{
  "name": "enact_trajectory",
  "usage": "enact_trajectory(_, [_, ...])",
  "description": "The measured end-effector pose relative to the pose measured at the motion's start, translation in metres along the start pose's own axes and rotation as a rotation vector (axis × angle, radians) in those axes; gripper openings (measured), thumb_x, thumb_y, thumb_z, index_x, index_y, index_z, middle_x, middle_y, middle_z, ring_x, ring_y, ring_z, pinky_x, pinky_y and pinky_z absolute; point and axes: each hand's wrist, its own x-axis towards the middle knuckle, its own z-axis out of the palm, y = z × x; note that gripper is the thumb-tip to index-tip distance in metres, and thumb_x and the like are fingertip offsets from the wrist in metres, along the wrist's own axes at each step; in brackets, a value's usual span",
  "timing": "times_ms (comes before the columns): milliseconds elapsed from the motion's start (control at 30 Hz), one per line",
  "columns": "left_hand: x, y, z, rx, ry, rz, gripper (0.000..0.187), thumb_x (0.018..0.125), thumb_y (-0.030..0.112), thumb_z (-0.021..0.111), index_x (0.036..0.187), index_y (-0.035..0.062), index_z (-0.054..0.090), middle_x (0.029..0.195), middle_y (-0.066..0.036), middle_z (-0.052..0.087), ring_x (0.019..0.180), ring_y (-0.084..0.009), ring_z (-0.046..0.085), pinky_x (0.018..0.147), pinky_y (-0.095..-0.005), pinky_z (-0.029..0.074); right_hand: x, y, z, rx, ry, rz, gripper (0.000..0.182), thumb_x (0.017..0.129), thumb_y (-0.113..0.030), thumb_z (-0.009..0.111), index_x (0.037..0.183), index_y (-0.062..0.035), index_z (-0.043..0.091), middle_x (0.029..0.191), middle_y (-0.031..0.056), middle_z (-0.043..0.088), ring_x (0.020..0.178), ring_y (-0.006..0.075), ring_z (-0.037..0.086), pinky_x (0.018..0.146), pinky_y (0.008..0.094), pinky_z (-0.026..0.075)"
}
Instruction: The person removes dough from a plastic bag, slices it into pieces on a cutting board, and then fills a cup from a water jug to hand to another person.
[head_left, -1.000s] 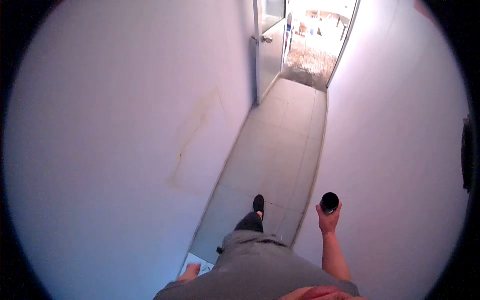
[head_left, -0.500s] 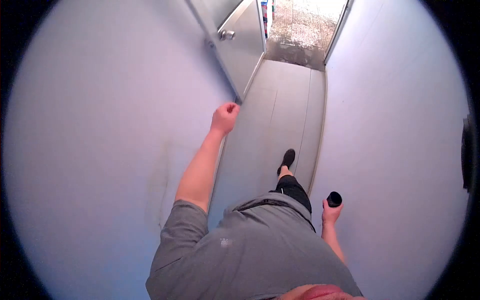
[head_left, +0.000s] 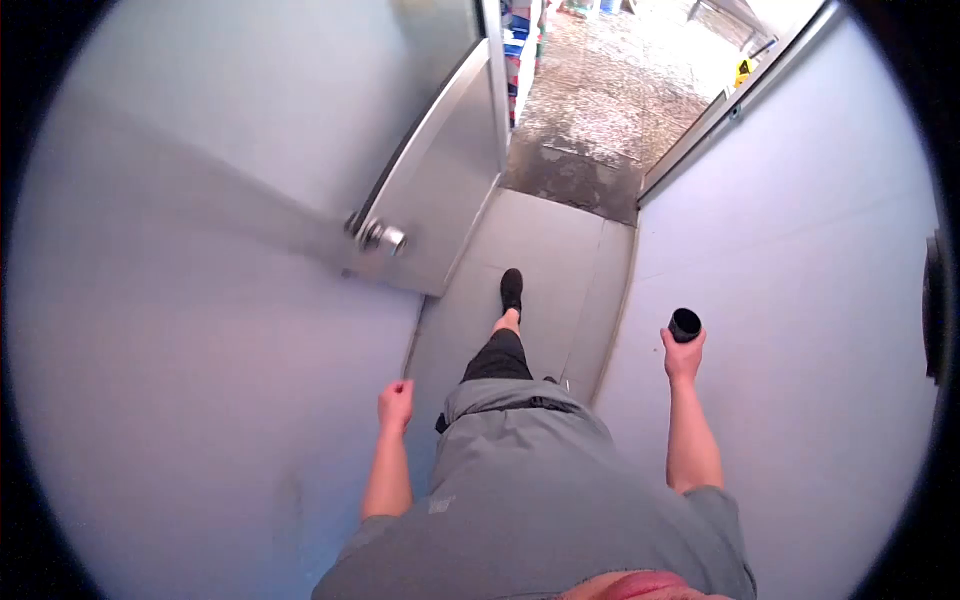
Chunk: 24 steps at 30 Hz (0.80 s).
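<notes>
My right hand (head_left: 684, 356) is wrapped around a black cup (head_left: 685, 324), held upright in front of the right wall. The cup's round mouth faces the camera and its inside looks dark. My left hand (head_left: 396, 402) hangs low beside the left wall with its fingers curled in. Nothing shows in that hand. Ahead of it, apart from the hand, a pale door (head_left: 450, 190) with a silver knob (head_left: 385, 237) stands swung inward against the left side.
Pale walls run close on both sides of a narrow grey floor (head_left: 560, 245). Past the doorway lies wet-looking paving (head_left: 610, 100). Stacked colourful items (head_left: 516, 60) stand outside at the left, and a yellow object (head_left: 743, 72) at the right.
I have stepped forward, so the door and doorway are nearer. My left hand has dropped back toward my side. My right hand has swung forward with the cup.
</notes>
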Motion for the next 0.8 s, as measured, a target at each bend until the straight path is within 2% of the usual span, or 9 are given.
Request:
enact_trajectory(100, [0.047, 0.185, 0.017, -0.219, -0.052, 0.451, 0.023, 0.088, 0.023, 0.067, 0.096, 0.0012, 0.069, 0.093, -0.014, 0.069, 0.087, -0.0237, 0.066, 0.08, -0.0346, 0.052, 0.062, -0.015, 0.033, 0.001, 0.05, 0.108, 0.069, 0.068, -0.033, 0.085, 0.118, -0.0021, 0.049, 0.105, 0.0173, 0.065, 0.095, 0.032, 0.063, 0.086, 0.0414, 0.049])
enact_trajectory(167, [0.057, 0.352, 0.009, -0.375, -0.11, 0.866, 0.014, 0.088, 0.013, 0.067, 0.094, 0.0001, 0.065, 0.1, -0.015, 0.067, 0.095, -0.0262, 0.064, 0.085, -0.0342, 0.05, 0.093, -0.041, 0.05, -0.118, -0.029, 0.134, 0.07, 0.066, -0.031, 0.085, 0.12, -0.0025, 0.049, 0.107, 0.0191, 0.065, 0.1, 0.0341, 0.063, 0.088, 0.0429, 0.049])
enact_trajectory(267, [0.042, 0.58, -0.044, -0.593, -0.08, 1.533, 0.012, 0.085, 0.003, 0.069, 0.096, 0.0012, 0.066, 0.109, -0.014, 0.064, 0.102, -0.0262, 0.062, 0.089, -0.0355, 0.05, 0.146, -0.095, 0.07, -0.011, -0.005, 0.118, 0.069, 0.067, -0.03, 0.085, 0.12, -0.0029, 0.049, 0.107, 0.0188, 0.064, 0.101, 0.0337, 0.063, 0.088, 0.0427, 0.049])
enact_trajectory(333, [0.022, 0.691, -0.093, -0.783, 0.104, 1.786, 0.013, 0.089, 0.01, 0.061, 0.101, 0.0054, 0.064, 0.116, -0.015, 0.062, 0.105, -0.0283, 0.06, 0.09, -0.0389, 0.048, 0.181, -0.129, 0.068, 0.039, 0.048, 0.173, 0.069, 0.067, -0.03, 0.084, 0.121, -0.0027, 0.049, 0.108, 0.0182, 0.064, 0.101, 0.033, 0.063, 0.088, 0.0423, 0.049])
enact_trajectory(433, [0.009, 0.806, -0.172, -1.198, 0.192, 2.148, 0.033, 0.104, 0.032, 0.037, 0.117, 0.0125, 0.06, 0.13, -0.014, 0.056, 0.114, -0.0302, 0.055, 0.094, -0.0447, 0.044, 0.238, -0.123, 0.086, 0.049, 0.072, 0.259, 0.068, 0.069, -0.029, 0.084, 0.121, -0.0026, 0.049, 0.11, 0.0167, 0.064, 0.102, 0.031, 0.062, 0.09, 0.0416, 0.049])
enact_trajectory(467, [0.006, 0.839, -0.182, -1.237, 0.276, 2.283, 0.033, 0.104, 0.032, 0.036, 0.117, 0.0127, 0.06, 0.13, -0.014, 0.056, 0.115, -0.03, 0.055, 0.094, -0.0445, 0.044, 0.254, -0.127, 0.093, 0.053, 0.076, 0.295, 0.069, 0.069, -0.029, 0.084, 0.122, -0.0027, 0.049, 0.111, 0.0169, 0.064, 0.103, 0.0312, 0.062, 0.09, 0.0417, 0.049])
enact_trajectory(567, [0.006, 0.924, -0.158, -0.963, 0.435, 2.618, 0.032, 0.104, 0.032, 0.036, 0.117, 0.0131, 0.059, 0.131, -0.013, 0.055, 0.116, -0.0291, 0.054, 0.094, -0.0441, 0.043, 0.325, -0.133, 0.127, 0.077, 0.034, 0.352, 0.07, 0.069, -0.028, 0.084, 0.123, -0.0021, 0.048, 0.112, 0.0174, 0.064, 0.105, 0.0319, 0.063, 0.092, 0.0415, 0.049])
enact_trajectory(667, [0.008, 1.0, -0.123, -0.691, 0.505, 2.723, 0.032, 0.104, 0.032, 0.036, 0.117, 0.0135, 0.059, 0.132, -0.012, 0.054, 0.117, -0.0282, 0.053, 0.094, -0.0436, 0.043, 0.428, -0.165, 0.151, 0.102, -0.052, 0.324, 0.07, 0.068, -0.027, 0.085, 0.122, -0.0005, 0.048, 0.113, 0.0181, 0.064, 0.106, 0.0323, 0.063, 0.093, 0.0412, 0.049])
enact_trajectory(800, [0.02, 1.084, -0.097, -0.442, 0.568, 2.724, 0.031, 0.104, 0.031, 0.036, 0.118, 0.0141, 0.058, 0.133, -0.012, 0.054, 0.118, -0.0271, 0.052, 0.095, -0.0429, 0.042, 0.584, -0.219, 0.178, 0.138, -0.119, 0.124, 0.078, 0.067, -0.028, 0.085, 0.127, 0.0013, 0.046, 0.114, 0.0197, 0.064, 0.107, 0.0333, 0.062, 0.094, 0.0411, 0.048])
